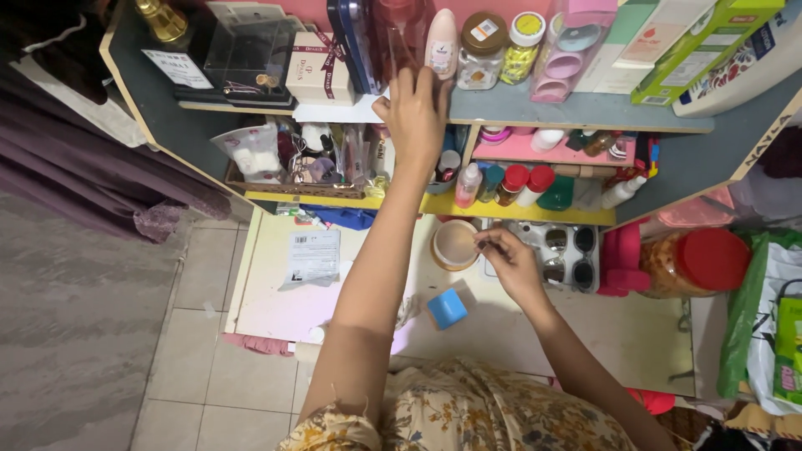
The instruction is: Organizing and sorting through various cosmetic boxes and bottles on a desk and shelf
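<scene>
My left hand [415, 113] reaches up to the top shelf [543, 108], its fingers against a tall translucent red container [401, 38] standing there. Whether the fingers grip it I cannot tell. My right hand [505, 255] hovers low over the floor mat, fingertips pinched together on something small beside a round open tan compact [455, 245]. A blue square block [447, 309] lies on the mat between my arms. A clear case of sunglasses [568, 255] sits just right of my right hand.
The shelf unit holds jars, bottles, boxes and a pink organiser [576, 46]. A basket [292, 179] of small items sits on the lower shelf. A red-lidded jar [697, 263] and bags stand at right. A paper label [311, 257] lies on the mat; grey carpet at left.
</scene>
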